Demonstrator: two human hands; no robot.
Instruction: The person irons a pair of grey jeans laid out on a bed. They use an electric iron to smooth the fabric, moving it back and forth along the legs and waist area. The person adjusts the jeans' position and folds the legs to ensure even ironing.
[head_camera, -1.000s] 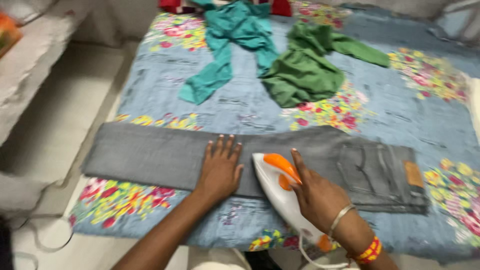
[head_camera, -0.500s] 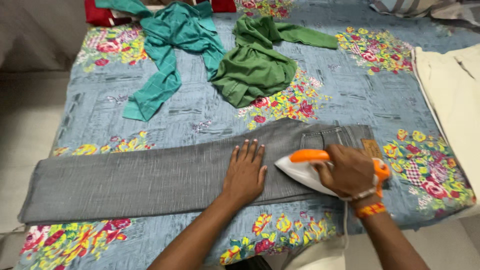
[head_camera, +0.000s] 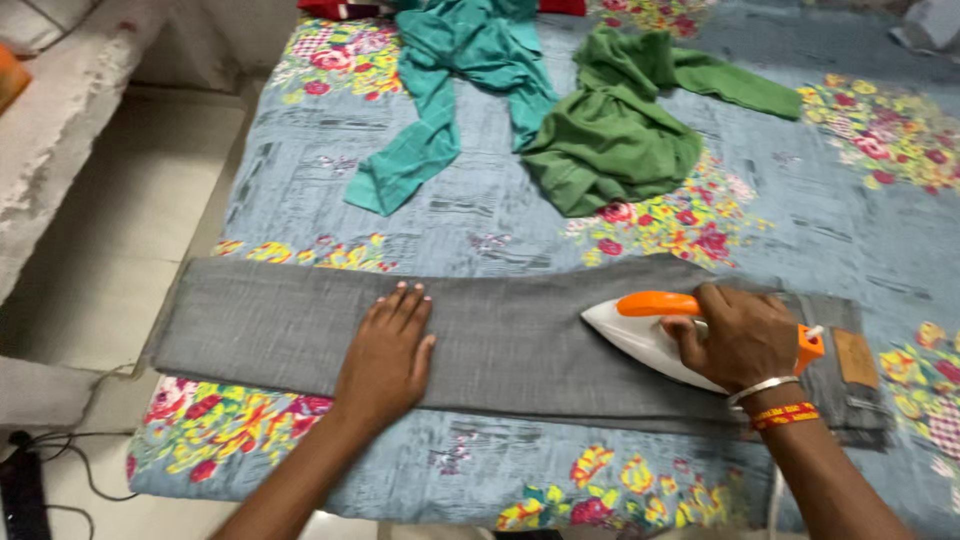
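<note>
A pair of grey jeans (head_camera: 520, 345) is laid out flat and folded lengthwise across the near part of a bed, on a blue bedsheet (head_camera: 330, 200) printed with bright flowers. The legs run toward the left, and the waist, with a back pocket and a brown patch, lies at the right.

The left hand (head_camera: 388, 360) is pressed flat on the middle of the jeans, palm down, fingers spread and pointing away from the person; nothing is held, and its grip is released.

A white clothes iron (head_camera: 680, 340) with an orange handle is set on the jeans near the waist, its pointed tip aimed left toward the left hand, with a stretch of bare denim left between them. The right hand (head_camera: 742, 338) is wrapped over the orange handle, so its grip is clenched around the iron. A metal bangle and a red and yellow band are worn on that wrist.

Farther up the bed, well apart from the jeans, a teal garment (head_camera: 450, 90) is spread loosely, and a crumpled green garment (head_camera: 620, 130) lies just beside it on the right. A red cloth (head_camera: 330, 8) is seen at the far edge. A pale floor (head_camera: 120, 230) is seen to the left of the bed, with dark cables (head_camera: 60, 460) at the lower left corner.
</note>
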